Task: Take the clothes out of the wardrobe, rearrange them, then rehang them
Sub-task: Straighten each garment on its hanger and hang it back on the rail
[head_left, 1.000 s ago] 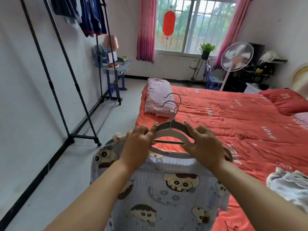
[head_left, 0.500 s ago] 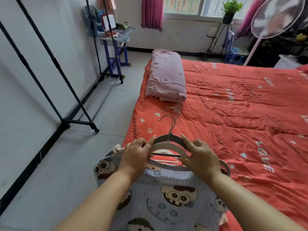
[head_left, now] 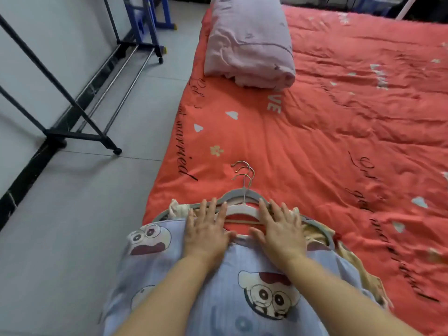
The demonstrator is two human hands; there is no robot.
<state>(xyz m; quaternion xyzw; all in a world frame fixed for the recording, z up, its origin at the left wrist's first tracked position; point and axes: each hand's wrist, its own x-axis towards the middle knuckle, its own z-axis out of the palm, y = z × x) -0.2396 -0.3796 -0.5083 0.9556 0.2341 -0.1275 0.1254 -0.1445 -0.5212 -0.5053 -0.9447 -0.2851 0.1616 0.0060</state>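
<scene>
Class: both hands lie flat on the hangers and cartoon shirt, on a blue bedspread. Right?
No: the head view shows the bedspread is red, not blue. The left hand and right hand do lie flat on the hangers and cartoon shirt.

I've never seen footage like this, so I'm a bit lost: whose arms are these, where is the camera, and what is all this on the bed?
There is no machine here. These are a person's two bare arms, filmed by one wide-angle camera worn on the head and looking forward and down. That is why the arms reach in from the bottom edge.

The left hand and right hand lie flat, fingers straight, on a stack of hangers; they grip nothing. The hangers carry clothes, and on top is a blue cartoon-print garment.

All of it lies at the edge of a red bedspread, with the metal hooks pointing away from the person. Farther up the bed is a folded pink quilt. On the floor to the left stands a black clothes rack.
</scene>
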